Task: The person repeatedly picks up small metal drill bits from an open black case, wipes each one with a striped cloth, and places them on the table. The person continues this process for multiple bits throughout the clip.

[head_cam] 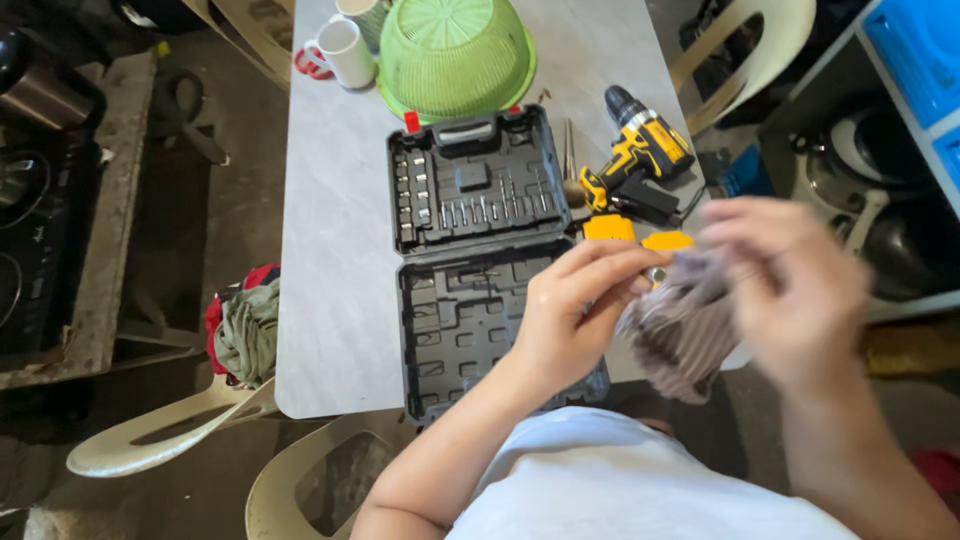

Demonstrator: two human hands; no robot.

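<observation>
— Nearest the lens?
— Two hands: the right hand (blurred, grip unclear) and the left hand, fingers pinching one grey striped cloth over the table's edge.
— Beyond?
— One grey table, one open black tool case, one green basket, one yellow drill, two mugs. Pale plastic chairs stand around.

One drill, two mugs, one tool case.

A grey table stands on a dim concrete floor among cream plastic chairs.
</observation>
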